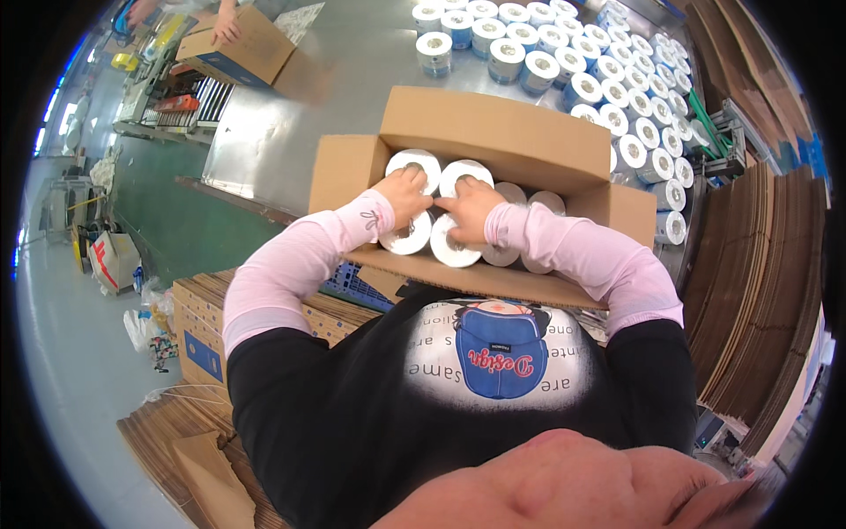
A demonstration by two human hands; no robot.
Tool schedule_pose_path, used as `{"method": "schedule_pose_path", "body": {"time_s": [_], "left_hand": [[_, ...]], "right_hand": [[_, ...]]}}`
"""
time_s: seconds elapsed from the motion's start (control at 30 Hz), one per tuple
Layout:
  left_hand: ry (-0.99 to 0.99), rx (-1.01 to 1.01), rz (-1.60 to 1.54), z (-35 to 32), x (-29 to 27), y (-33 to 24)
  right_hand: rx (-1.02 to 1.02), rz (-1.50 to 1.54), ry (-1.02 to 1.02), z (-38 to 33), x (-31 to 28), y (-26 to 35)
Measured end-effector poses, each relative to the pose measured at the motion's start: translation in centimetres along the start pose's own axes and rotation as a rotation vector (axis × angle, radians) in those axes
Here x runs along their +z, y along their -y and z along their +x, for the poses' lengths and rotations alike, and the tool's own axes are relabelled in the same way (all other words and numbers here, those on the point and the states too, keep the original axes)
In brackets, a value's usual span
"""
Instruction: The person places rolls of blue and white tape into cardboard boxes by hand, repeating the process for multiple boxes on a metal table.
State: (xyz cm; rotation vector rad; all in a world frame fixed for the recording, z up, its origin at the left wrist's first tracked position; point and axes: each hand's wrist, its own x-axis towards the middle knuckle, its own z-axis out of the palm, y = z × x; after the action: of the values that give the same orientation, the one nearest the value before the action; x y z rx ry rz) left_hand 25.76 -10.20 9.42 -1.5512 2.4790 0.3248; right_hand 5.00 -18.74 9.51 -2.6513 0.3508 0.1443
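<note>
An open cardboard box stands in front of me at the table's near edge, its flaps folded outward. White paper rolls stand on end in its left half, forming a block of two by two. My left hand bends over the two left rolls, its fingers at the far one's core. Over the neighbouring pair, my right hand grips with fingers at the far core and thumb by the near one. Both hands' fingertips are partly hidden. Lower and greyer rolls sit in the box's right half.
Many wrapped rolls cover the metal table's far right. At the far left another person's hand rests on a second box, beside a roller conveyor. Stacked flat cardboard rises on my right; more cardboard lies lower left.
</note>
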Motion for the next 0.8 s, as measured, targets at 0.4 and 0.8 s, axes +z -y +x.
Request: {"method": "schedule_pose_path", "body": {"time_s": [0.4,0.8], "left_hand": [[-0.525,-0.419,-0.720,17.7,-11.9,4.9],[0.055,-0.347,-0.281,46.7,-1.5,-8.6]], "right_hand": [[0.657,0.378,-0.838,-18.1,-3.2,-9.3],[1.025,0.121,-0.928,-23.7,0.2,-32.3]]}}
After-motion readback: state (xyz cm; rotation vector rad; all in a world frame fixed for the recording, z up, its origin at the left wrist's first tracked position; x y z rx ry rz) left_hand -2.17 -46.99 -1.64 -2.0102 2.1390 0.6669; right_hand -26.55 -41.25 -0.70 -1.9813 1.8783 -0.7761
